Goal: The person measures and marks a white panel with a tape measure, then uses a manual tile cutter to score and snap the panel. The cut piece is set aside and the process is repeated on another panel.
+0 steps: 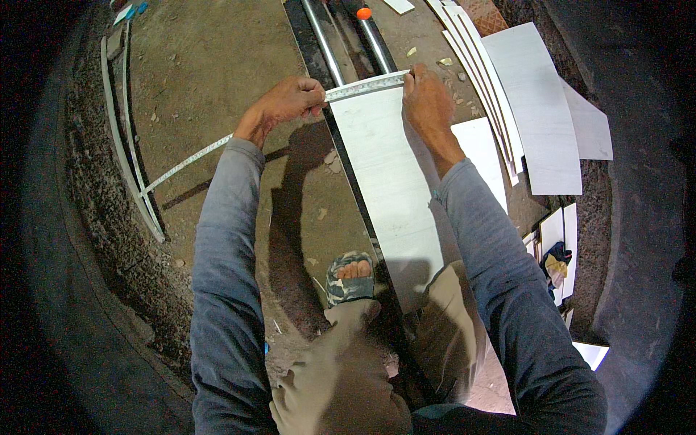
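Observation:
A long white tile (375, 192) lies on a dark rail frame (303, 51) with two chrome bars. A pale measuring tape (366, 83) stretches across the tile's far edge. My left hand (286, 105) pinches the tape at the tile's far left corner, and more tape slants down-left behind my wrist to thin strips on the ground. My right hand (428, 112) is closed on the tape's other end at the far right corner, knuckles up. An orange knob (364, 14) sits on the right bar beyond my hands. My camouflage slipper (350, 275) is beside the frame.
Stacked white boards (531, 109) and strips lie to the right, with dark cloth (554, 268) on lower pieces. Long thin strips (116, 116) lie on the dirt floor (181, 65) at left. Small blue objects (138, 11) are at the far left. Dark rough edging borders both sides.

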`<state>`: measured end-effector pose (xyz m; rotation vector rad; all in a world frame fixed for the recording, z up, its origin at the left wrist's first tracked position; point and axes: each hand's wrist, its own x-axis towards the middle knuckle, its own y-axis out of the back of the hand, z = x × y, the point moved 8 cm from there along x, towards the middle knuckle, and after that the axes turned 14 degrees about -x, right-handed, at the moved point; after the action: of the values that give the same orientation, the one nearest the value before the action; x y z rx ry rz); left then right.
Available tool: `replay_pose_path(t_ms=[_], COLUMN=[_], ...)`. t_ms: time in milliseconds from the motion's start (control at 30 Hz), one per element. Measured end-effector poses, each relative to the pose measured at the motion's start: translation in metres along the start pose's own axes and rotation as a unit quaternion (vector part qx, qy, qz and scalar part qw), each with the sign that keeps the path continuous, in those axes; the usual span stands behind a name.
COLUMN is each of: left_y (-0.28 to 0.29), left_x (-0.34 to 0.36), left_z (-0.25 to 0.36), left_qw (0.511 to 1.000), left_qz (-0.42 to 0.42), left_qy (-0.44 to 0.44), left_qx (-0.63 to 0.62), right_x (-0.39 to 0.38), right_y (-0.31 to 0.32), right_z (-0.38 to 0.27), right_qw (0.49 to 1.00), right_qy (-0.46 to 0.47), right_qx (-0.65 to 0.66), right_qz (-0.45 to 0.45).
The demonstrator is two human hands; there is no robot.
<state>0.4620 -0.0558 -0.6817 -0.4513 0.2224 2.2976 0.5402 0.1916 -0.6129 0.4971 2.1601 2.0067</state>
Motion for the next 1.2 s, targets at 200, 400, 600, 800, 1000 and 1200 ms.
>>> replay_pose_path(t_ms=[200,400,600,800,1000,1200], left_y=[0.001,0.002,0.002,0.000,0.002,0.000], left_x=[0.002,0.003,0.001,0.005,0.007,0.004], left_z=[-0.003,-0.004,-0.002,-0.007,-0.005,-0.009], left_qw=[1.000,1.000,1.000,1.000,0.999,1.000], left_qz=[-0.004,0.000,0.001,0.006,-0.038,-0.018], left_qy=[0.001,0.006,0.014,-0.001,-0.021,0.009], left_qx=[-0.003,0.006,0.006,-0.007,0.019,0.003], right_x=[0.001,0.000,-0.002,0.002,0.004,0.007], right_y=[-0.002,0.000,-0.004,-0.003,-0.008,-0.008], right_z=[0.001,0.003,0.003,0.001,0.002,0.001], right_qw=[1.000,0.999,0.998,1.000,1.000,0.999], right_qy=[-0.006,-0.021,-0.034,-0.016,0.006,0.029], right_qx=[0.006,0.032,0.050,0.019,0.017,0.034], right_qz=[-0.029,-0.010,0.001,0.017,-0.013,0.001])
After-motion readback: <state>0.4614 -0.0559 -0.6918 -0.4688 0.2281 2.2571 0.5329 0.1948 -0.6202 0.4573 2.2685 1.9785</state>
